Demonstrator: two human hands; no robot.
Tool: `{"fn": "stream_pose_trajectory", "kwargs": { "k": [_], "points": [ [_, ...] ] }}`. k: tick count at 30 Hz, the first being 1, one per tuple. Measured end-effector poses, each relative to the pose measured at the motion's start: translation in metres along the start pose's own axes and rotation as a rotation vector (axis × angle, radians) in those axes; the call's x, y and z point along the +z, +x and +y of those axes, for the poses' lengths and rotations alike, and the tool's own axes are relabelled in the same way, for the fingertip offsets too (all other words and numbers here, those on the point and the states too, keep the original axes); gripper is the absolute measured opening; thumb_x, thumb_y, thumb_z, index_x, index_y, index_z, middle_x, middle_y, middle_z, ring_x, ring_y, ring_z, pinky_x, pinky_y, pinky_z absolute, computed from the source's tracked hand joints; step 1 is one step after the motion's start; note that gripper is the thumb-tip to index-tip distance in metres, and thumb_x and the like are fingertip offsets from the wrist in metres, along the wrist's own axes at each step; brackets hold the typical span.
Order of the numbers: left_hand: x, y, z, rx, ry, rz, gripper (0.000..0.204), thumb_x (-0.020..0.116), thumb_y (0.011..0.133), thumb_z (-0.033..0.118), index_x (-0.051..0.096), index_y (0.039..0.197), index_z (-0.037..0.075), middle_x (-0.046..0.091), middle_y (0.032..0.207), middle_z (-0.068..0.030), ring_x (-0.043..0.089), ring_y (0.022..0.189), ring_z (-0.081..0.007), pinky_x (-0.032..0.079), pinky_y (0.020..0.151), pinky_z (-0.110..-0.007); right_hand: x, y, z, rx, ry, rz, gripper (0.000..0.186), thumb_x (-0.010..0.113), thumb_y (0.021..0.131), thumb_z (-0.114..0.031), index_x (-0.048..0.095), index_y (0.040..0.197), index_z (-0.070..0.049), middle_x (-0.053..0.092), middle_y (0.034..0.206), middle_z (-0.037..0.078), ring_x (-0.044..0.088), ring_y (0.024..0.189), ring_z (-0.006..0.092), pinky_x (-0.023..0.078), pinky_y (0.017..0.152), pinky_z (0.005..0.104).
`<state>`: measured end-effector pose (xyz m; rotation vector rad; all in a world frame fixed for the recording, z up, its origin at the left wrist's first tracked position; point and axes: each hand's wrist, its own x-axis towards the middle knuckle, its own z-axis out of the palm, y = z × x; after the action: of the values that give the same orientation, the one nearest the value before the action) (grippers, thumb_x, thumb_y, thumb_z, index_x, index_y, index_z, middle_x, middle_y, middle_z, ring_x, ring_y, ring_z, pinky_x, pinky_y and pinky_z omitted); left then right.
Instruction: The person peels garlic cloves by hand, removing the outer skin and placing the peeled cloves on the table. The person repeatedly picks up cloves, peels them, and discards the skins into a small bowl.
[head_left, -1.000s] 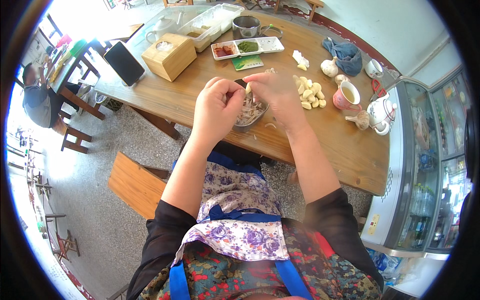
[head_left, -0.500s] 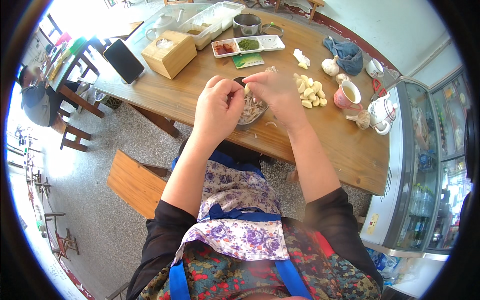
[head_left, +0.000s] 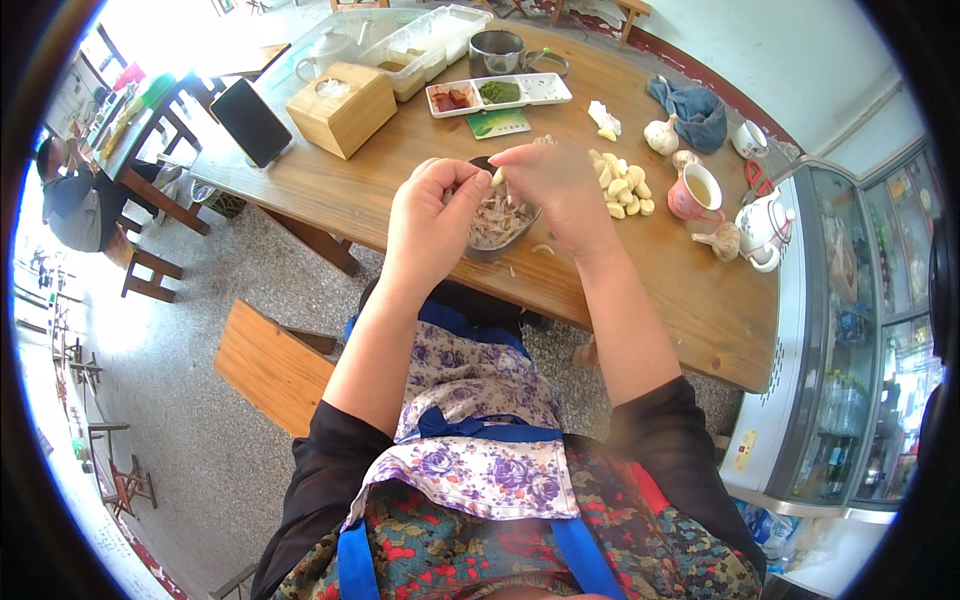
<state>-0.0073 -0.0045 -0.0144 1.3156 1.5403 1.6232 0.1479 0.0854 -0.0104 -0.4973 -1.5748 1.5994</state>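
Between the fingertips of my left hand (head_left: 437, 215) and my right hand (head_left: 553, 195) is a small pale garlic clove (head_left: 497, 178). Both hands pinch at it over a dark bowl (head_left: 487, 252) that holds papery garlic skins (head_left: 500, 218). The right hand is partly blurred, and its lower fingers are hidden. A pile of peeled garlic cloves (head_left: 622, 184) lies on the table just right of that hand. Whole garlic bulbs (head_left: 660, 134) sit farther right, one near a blue-grey cloth (head_left: 693, 110).
On the wooden table (head_left: 650, 290) stand a pink cup (head_left: 692, 196), a white teapot (head_left: 763, 228), a three-part sauce dish (head_left: 545, 88), a wooden tissue box (head_left: 340, 108) and a propped tablet (head_left: 250, 122). A glass-door fridge (head_left: 835, 300) borders the right side. Another person (head_left: 75, 200) sits far left.
My left hand has turned slightly and its thumb now lies straighter along the clove. The right hand has shifted a little, still close to the left.
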Motion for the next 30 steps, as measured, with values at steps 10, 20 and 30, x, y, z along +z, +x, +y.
{"fn": "stream_pose_trajectory", "kwargs": {
  "k": [10, 20, 30],
  "points": [
    [-0.006, 0.003, 0.009, -0.228, -0.276, -0.1, 0.015, 0.07, 0.096, 0.015, 0.069, 0.098, 0.0, 0.056, 0.073, 0.0064, 0.044, 0.063, -0.0011, 0.034, 0.056, -0.018, 0.0, -0.001, 0.0, -0.029, -0.045, -0.024, 0.013, 0.069, 0.092, 0.0, 0.075, 0.104, -0.001, 0.072, 0.092, 0.0, 0.063, 0.08, 0.0063, 0.052, 0.074, 0.0221],
    [-0.014, 0.003, 0.009, -0.349, -0.55, -0.22, 0.019, 0.07, 0.097, 0.017, 0.07, 0.098, -0.002, 0.063, 0.077, 0.005, 0.054, 0.069, -0.0037, 0.043, 0.062, -0.019, -0.003, -0.001, 0.004, -0.105, 0.047, -0.026, 0.014, 0.068, 0.092, 0.003, 0.075, 0.103, -0.002, 0.072, 0.099, 0.001, 0.064, 0.09, 0.0083, 0.053, 0.081, 0.0238],
    [0.003, -0.003, 0.003, 0.256, 0.207, 0.109, 0.009, 0.074, 0.087, 0.008, 0.071, 0.092, 0.001, 0.064, 0.087, -0.0076, 0.062, 0.066, -0.0197, 0.052, 0.065, -0.03, 0.003, -0.002, 0.001, -0.045, -0.086, 0.017, 0.018, 0.068, 0.094, 0.001, 0.073, 0.11, 0.0, 0.073, 0.102, 0.003, 0.065, 0.092, 0.0083, 0.054, 0.083, 0.0239]
  ]
}}
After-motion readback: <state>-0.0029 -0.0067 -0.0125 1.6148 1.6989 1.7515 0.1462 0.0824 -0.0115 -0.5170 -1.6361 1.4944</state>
